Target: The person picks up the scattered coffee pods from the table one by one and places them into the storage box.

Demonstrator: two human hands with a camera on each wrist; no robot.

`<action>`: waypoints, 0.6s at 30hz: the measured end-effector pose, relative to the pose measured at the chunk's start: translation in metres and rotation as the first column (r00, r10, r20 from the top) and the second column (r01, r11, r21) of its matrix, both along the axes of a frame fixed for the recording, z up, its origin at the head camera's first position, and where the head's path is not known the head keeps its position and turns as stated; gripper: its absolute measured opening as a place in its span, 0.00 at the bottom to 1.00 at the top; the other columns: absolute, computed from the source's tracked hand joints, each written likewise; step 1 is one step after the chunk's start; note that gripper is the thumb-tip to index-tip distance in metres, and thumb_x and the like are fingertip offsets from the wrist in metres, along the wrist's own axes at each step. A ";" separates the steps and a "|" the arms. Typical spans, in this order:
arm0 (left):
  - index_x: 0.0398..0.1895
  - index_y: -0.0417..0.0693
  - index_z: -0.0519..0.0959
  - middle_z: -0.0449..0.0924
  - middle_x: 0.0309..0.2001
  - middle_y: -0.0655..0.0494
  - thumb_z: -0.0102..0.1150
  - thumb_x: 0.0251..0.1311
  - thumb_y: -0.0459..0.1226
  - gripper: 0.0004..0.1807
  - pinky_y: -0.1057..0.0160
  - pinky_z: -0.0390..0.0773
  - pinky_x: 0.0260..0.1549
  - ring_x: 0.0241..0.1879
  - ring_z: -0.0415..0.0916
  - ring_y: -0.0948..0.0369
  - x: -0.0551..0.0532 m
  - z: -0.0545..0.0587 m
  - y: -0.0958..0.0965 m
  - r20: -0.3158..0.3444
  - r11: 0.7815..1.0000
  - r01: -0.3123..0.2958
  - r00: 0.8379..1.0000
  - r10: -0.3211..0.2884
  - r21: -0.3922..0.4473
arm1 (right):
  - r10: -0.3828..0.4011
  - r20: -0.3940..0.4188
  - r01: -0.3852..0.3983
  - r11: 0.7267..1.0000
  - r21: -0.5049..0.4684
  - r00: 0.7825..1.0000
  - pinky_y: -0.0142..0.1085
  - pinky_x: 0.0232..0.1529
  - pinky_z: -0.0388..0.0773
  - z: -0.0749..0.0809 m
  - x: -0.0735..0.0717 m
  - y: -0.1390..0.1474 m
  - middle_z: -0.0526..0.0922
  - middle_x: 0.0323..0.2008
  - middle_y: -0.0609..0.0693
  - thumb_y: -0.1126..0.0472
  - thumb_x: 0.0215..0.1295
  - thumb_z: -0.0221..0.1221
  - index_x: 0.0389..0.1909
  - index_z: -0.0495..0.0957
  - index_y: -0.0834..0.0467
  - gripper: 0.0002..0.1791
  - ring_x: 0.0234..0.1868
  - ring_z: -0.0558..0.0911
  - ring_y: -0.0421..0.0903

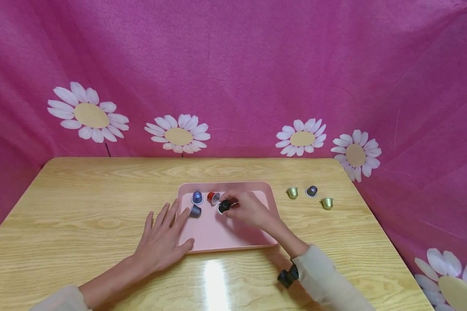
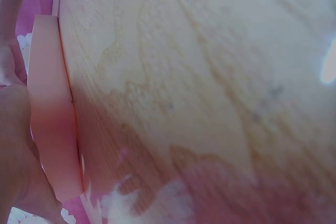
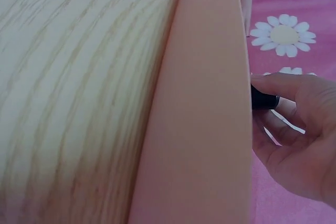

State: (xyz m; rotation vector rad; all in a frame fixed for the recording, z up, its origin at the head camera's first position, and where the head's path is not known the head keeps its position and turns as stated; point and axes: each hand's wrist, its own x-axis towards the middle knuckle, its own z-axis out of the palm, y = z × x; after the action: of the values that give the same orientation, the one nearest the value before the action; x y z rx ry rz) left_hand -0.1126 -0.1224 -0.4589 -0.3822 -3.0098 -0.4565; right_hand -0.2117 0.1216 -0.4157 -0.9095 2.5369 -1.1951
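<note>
A pink tray (image 1: 225,237) lies on the table, holding several coffee capsules. Inside it, my right hand (image 1: 247,210) pinches a black capsule (image 1: 224,206) between thumb and fingers; the right wrist view shows this black capsule (image 3: 264,99) over the tray wall. A dark red capsule (image 1: 235,203) is partly hidden by those fingers. Left of them lies a red capsule (image 1: 212,197) on its side. A blue capsule (image 1: 197,197) stands near the left wall, with a dark grey-blue capsule (image 1: 196,211) tipped over below it. My left hand (image 1: 161,242) rests with spread, straight fingers at the tray's left edge.
Right of the tray, on the wooden table (image 1: 101,203), are a gold capsule (image 1: 292,192), a dark purple capsule (image 1: 311,191) and another gold capsule (image 1: 327,203). A pink curtain (image 1: 233,77) with daisies hangs behind the table.
</note>
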 end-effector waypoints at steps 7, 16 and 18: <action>0.76 0.48 0.63 0.49 0.77 0.40 0.58 0.61 0.57 0.43 0.28 0.41 0.65 0.74 0.45 0.38 0.000 0.000 0.000 -0.001 1.000 0.002 1.000 -0.002 0.006 | 0.014 -0.056 -0.012 0.999 0.037 0.998 0.35 0.47 0.81 -0.006 0.001 -0.008 0.84 0.45 0.53 0.76 0.56 0.67 0.46 0.83 0.63 0.16 0.44 0.83 0.47; 0.76 0.48 0.63 0.49 0.77 0.40 0.58 0.61 0.57 0.42 0.29 0.42 0.65 0.74 0.45 0.38 0.000 -0.001 -0.001 0.000 1.000 0.003 1.000 -0.003 0.016 | 0.030 -0.082 -0.020 0.993 0.119 0.996 0.36 0.52 0.78 -0.016 -0.002 -0.017 0.83 0.48 0.52 0.76 0.55 0.66 0.47 0.83 0.59 0.18 0.46 0.80 0.45; 0.76 0.48 0.63 0.49 0.77 0.40 0.58 0.61 0.57 0.43 0.29 0.42 0.65 0.74 0.45 0.38 0.000 -0.001 -0.001 0.006 1.000 0.003 1.000 -0.003 0.016 | 0.029 -0.084 -0.018 0.991 0.131 0.996 0.35 0.51 0.78 -0.017 -0.002 -0.018 0.83 0.48 0.51 0.76 0.55 0.66 0.46 0.83 0.58 0.18 0.46 0.80 0.44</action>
State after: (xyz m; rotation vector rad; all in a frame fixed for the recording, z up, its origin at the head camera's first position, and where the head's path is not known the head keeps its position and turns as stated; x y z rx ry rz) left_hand -0.1124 -0.1230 -0.4595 -0.3846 -3.0104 -0.4823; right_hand -0.2139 0.1035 -0.4332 -0.9762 2.6271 -0.9912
